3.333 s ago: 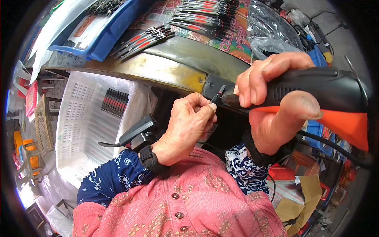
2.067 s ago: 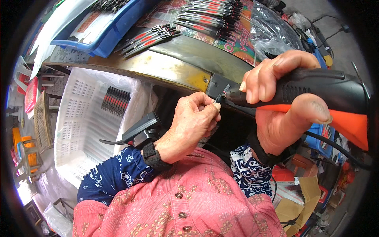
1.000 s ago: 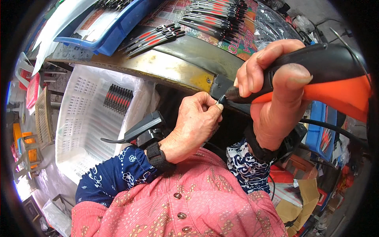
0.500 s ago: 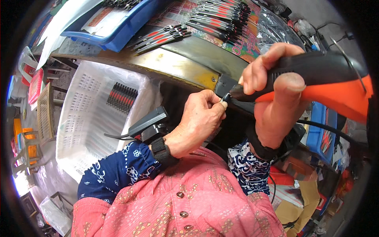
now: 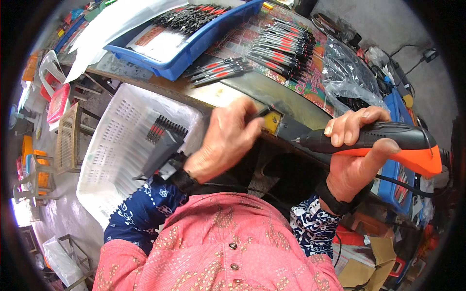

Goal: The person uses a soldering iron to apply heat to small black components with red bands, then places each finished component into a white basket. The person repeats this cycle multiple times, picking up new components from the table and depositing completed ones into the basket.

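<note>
In my right hand [image 5: 357, 140] is a black-and-orange electric screwdriver [image 5: 383, 133], fingers over its top and thumb along its lower side. Its thin metal bit points left and stands apart from my left hand. My left hand [image 5: 225, 138] is raised over the table's front edge, blurred by motion, fingers closed on a short dark slim piece [image 5: 266, 110]; its exact kind is not clear. Just behind it lie a few slim grey, red and black pen-like tools [image 5: 221, 72]. A yellow-faced metal block [image 5: 273, 121] sits at the table edge between my hands.
A white perforated basket [image 5: 109, 160] at my left holds a row of similar tools [image 5: 158, 130]. Farther back stand a blue tray [image 5: 170, 68] full of them and a pile [image 5: 284, 46] on printed sheeting. Clear plastic bags [image 5: 349, 68] lie at right; a black cable [image 5: 407, 186] trails from the screwdriver.
My hands have parted: the left moved left and up with the dark piece, the right drew back right and down. The screwdriver's tip no longer meets the piece. The view has shifted slightly.
</note>
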Demonstrator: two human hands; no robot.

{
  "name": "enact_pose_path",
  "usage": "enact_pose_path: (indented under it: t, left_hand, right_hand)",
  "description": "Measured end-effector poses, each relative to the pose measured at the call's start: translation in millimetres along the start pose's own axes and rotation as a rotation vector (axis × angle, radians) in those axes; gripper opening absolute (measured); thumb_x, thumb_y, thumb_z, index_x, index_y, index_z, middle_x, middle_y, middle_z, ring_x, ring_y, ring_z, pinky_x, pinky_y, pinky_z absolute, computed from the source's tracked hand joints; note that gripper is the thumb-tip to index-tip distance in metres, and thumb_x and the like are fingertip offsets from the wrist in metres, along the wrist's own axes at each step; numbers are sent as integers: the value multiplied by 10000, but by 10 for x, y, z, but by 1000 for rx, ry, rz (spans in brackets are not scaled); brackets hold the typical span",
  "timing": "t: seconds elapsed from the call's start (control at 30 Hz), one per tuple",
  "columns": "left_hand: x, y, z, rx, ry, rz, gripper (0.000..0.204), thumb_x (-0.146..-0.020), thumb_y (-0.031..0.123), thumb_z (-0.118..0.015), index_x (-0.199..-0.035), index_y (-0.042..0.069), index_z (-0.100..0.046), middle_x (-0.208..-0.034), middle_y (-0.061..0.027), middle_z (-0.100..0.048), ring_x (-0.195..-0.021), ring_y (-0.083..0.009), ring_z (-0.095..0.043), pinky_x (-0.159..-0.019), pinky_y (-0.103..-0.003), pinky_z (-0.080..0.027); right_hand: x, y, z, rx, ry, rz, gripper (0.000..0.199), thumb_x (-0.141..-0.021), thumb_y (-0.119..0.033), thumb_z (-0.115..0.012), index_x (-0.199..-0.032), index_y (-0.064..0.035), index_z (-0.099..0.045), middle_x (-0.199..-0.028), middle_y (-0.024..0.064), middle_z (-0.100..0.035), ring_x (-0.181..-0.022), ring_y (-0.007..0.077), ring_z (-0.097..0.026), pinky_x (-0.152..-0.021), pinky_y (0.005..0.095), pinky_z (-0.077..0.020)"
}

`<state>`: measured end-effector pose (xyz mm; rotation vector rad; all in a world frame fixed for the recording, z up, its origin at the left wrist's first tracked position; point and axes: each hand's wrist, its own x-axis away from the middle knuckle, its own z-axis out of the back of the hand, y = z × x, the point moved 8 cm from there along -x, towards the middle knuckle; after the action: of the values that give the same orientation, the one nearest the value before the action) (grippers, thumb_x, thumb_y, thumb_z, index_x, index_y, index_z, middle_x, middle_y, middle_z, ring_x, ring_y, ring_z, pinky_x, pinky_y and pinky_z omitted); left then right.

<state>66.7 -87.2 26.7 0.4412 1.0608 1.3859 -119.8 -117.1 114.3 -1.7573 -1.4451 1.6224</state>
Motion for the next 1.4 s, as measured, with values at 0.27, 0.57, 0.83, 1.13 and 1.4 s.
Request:
enact_pose_path:
  t: [0.27, 0.57, 0.83, 1.13, 1.4]
  left_hand:
    - [-628, -149, 684, -582, 190, -231, 279, -798, 186, -661, -960, -35, -604, -860, -187, -624, -762, -306, -625, -688, -370, -489]
    - [-611, -182, 766, -389, -158, 32, 170, -892, 141, -539, -989, 42, -637, -831, -109, -665, -740, -259, -604, -678, -331, -465]
    - [-395, -20, 1021, 218, -204, 158, 116, -870, 26, -586, -970, -29, -604, -735, 12, -554, -634, -34, -478, -532, -176, -389]
    - [-678, 20, 504, -639, -8, -387, 378, -787, 321, -701, -1011, 26, -624, -833, -124, -568, -755, -261, -581, -671, -370, -480]
    - [-900, -139, 329, -820, -91, -235, 410, -746, 345, -722, -852, -26, -583, -920, -164, -521, -828, -325, -585, -701, -405, -498]
  right_hand:
    - [11, 154, 3, -39, 3, -57, 597, -775, -575, -640, -955, -37, -453, -646, 33, -466, -569, 141, -482, -595, 293, -431]
    - [-11, 363, 104, -94, -144, -151, 576, -816, -604, -555, -981, -53, -530, -674, 20, -476, -601, 145, -487, -641, 315, -432]
    - [-18, 509, 171, -192, -81, -264, 600, -794, -620, -572, -971, -47, -544, -669, 17, -481, -600, 139, -492, -644, 316, -438]
    - [40, 579, 158, -286, -25, -279, 509, -837, -542, -571, -951, -51, -498, -613, 17, -461, -543, 147, -486, -591, 319, -434]
    - [79, 651, 202, -282, 9, -325, 491, -843, -531, -577, -921, -57, -474, -622, 6, -427, -517, 128, -465, -568, 299, -429]
